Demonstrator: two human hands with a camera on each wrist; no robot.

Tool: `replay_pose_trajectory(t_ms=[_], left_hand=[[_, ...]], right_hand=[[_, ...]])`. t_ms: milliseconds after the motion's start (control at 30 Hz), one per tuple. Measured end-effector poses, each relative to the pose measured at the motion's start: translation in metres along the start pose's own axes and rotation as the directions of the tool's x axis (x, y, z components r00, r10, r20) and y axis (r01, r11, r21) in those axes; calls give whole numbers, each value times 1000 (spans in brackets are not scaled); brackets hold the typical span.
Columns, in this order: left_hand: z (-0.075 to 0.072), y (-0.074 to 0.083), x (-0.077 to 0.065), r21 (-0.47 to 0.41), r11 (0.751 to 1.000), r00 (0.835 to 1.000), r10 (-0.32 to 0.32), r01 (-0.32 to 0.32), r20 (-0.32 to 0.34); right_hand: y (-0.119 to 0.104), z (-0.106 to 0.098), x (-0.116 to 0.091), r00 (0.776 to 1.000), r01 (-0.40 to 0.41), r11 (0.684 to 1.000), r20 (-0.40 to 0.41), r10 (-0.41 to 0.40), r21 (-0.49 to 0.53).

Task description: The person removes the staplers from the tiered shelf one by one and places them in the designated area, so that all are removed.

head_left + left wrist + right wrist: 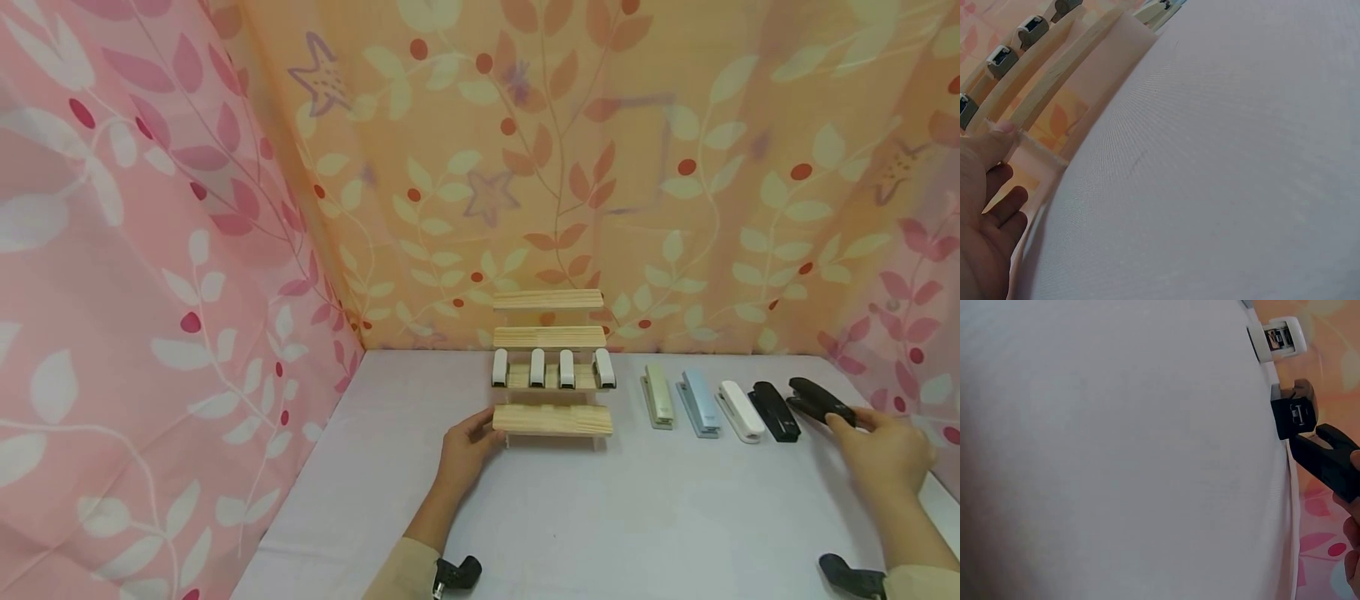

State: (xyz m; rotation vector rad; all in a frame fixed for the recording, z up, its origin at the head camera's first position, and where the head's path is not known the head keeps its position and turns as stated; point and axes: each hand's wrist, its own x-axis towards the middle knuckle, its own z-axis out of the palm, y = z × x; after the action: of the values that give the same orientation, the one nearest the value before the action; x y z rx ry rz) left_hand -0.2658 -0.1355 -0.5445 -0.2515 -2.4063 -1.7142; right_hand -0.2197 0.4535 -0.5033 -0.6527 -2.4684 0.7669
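A tiered wooden display rack point(552, 420) stands at the back middle of the table, with several small white staplers point(537, 368) in a row on its second step from the bottom. My left hand point(468, 452) grips the left end of the lowest board; in the left wrist view its thumb point(1004, 127) lies against the board end. My right hand point(888, 454) holds a black stapler point(821, 402) by its near end, tilted with its front raised. Beside it another black stapler point(775, 412) lies on the table.
Left of the black stapler, a white stapler point(741, 411), a light blue stapler point(699, 404) and a pale green stapler point(658, 397) lie in a row on the white tabletop point(600, 517). Patterned curtains point(450, 167) stand behind and at both sides.
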Motion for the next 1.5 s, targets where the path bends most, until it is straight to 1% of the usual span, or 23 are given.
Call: replay_pose_trajectory(t_ms=[200, 333, 533, 733, 1133, 1333, 1500], left_hand=[[0, -2, 2, -5, 1000, 1000, 3, -4, -7], [1, -2, 2, -12, 1000, 1000, -2, 2, -3], [1, -1, 1, -3, 1000, 1000, -6, 6, -3], [1, -1, 1, 4, 1000, 1000, -4, 4, -6], [1, -3, 2, 5, 1000, 1000, -9, 9, -6], [1, -1, 2, -2, 1000, 1000, -17, 17, -8], [1, 0, 2, 7, 1000, 1000, -12, 12, -10]], right_hand=[[9, 2, 5, 999, -19, 999, 35, 20, -28], [11, 0, 6, 998, -5, 999, 62, 8, -37], [16, -2, 7, 990, 12, 997, 142, -1, -75], [19, -2, 8, 978, -2, 993, 208, 27, -118], [27, 2, 10, 969, 30, 987, 246, 10, -158], [28, 3, 11, 959, 10, 983, 279, 42, -183], [24, -2, 8, 951, -17, 983, 301, 73, -183]])
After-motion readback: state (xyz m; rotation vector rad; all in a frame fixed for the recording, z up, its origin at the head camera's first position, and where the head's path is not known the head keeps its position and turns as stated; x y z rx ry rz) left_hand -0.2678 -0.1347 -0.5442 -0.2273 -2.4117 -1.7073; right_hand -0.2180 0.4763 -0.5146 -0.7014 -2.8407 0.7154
